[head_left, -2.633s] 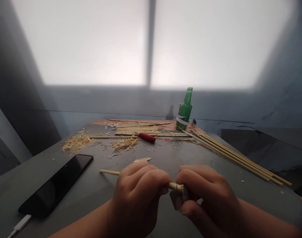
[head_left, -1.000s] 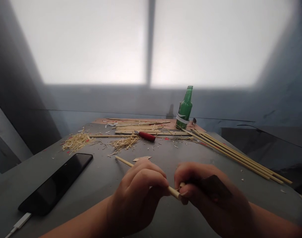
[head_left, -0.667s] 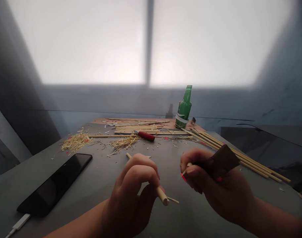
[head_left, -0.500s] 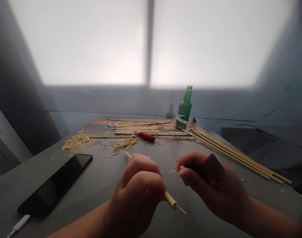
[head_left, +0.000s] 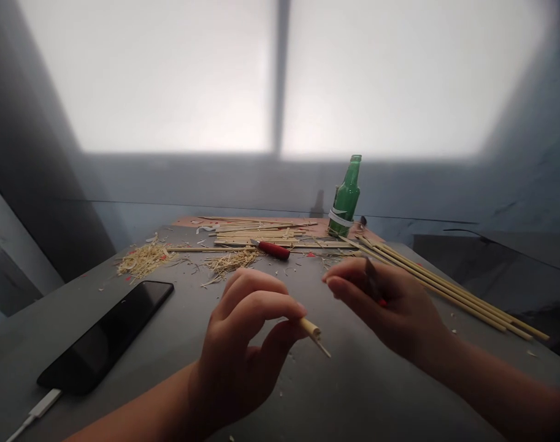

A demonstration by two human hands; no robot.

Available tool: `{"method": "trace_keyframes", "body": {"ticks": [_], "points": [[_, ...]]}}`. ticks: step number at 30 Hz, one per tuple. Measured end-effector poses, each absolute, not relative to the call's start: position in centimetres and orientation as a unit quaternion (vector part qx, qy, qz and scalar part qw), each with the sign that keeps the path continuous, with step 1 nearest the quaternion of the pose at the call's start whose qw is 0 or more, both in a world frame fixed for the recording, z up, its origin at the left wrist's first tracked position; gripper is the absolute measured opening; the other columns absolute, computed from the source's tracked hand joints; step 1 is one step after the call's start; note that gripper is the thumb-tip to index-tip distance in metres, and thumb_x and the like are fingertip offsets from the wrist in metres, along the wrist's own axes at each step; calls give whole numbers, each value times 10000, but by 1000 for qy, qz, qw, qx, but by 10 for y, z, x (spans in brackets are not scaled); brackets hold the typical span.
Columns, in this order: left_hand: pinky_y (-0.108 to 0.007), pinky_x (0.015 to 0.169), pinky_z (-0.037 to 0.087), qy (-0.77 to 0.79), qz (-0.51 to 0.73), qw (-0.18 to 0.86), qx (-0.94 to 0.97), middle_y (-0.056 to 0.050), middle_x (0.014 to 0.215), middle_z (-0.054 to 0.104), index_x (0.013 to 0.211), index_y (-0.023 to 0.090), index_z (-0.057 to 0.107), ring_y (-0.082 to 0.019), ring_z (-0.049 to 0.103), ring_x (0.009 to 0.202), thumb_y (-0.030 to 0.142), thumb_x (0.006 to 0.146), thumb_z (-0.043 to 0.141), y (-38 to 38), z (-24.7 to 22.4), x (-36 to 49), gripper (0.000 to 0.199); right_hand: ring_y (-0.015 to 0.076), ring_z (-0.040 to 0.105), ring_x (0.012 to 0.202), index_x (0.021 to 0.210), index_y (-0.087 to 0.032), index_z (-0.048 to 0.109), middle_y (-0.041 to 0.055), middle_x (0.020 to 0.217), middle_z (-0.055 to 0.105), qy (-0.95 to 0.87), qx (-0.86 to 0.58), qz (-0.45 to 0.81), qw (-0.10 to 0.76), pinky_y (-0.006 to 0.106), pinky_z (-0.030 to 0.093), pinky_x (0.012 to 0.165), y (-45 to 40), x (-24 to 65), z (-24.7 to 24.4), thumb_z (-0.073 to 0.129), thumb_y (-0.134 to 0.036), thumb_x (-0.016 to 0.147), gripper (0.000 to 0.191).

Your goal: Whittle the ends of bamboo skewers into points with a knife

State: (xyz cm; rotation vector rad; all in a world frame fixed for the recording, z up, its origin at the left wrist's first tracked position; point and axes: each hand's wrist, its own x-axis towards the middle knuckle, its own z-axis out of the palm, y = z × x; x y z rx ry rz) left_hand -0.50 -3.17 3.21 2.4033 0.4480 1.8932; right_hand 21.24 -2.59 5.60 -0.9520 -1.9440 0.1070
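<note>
My left hand (head_left: 249, 334) pinches a short pale wooden stick (head_left: 311, 327) between thumb and fingers. Its near end points down to the right, and a thin sliver juts from that end. To the right of it, apart from the stick, my right hand (head_left: 381, 301) is closed around a dark flat blade (head_left: 372, 277) with a bit of red by the palm. Thumb and forefinger of that hand are pressed together; whether a scrap is between them I cannot make out. A red-handled knife (head_left: 273, 250) lies on the table beyond both hands.
Heaps of wood shavings (head_left: 144, 261) lie at the back left of the grey table (head_left: 169, 362). Long sticks (head_left: 464, 299) rest along the right edge, more sticks (head_left: 261, 236) at the back. A green bottle (head_left: 346, 199) stands behind. A phone (head_left: 107, 337) with a cable lies left.
My left hand has risen slightly with the stick and its fingers have loosened into an arch. My right hand has moved up a little, and the blade has turned edge-on.
</note>
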Motion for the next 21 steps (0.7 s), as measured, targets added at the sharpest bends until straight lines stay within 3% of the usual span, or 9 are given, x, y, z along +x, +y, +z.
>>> {"method": "trace_keyframes", "body": {"ticks": [4, 9, 14, 21], "points": [[-290, 719, 525, 150, 601, 12, 785, -12, 842, 645, 963, 204, 646, -143, 594, 768, 219, 990, 614, -32, 32, -6, 44, 97, 534, 495, 844, -211, 718, -19, 652, 632, -821, -279, 153, 475, 212, 437, 460, -56, 196, 65, 679, -419, 935, 230], [-212, 675, 555, 133, 603, 47, 785, -9, 858, 644, 942, 181, 671, -109, 642, 750, 191, 969, 648, -33, 31, -5, 37, 94, 592, 520, 870, -205, 726, -11, 685, 668, -839, -260, 168, 448, 190, 458, 462, -64, 193, 72, 703, -188, 902, 43], [-179, 712, 593, 108, 598, 84, 790, -10, 901, 701, 921, 184, 679, -108, 700, 777, 151, 951, 665, -33, 33, -6, 47, 66, 527, 475, 828, -195, 700, -7, 683, 670, -832, -235, 185, 468, 159, 403, 406, -69, 188, 70, 648, -46, 830, 157], [-222, 772, 623, 99, 596, 122, 787, -19, 989, 740, 960, 215, 670, -133, 741, 825, 87, 901, 699, -33, 26, -4, 144, 77, 547, 495, 825, -194, 680, -10, 673, 649, -857, -262, 131, 425, 165, 447, 444, -72, 191, 68, 610, 12, 777, 222]]}}
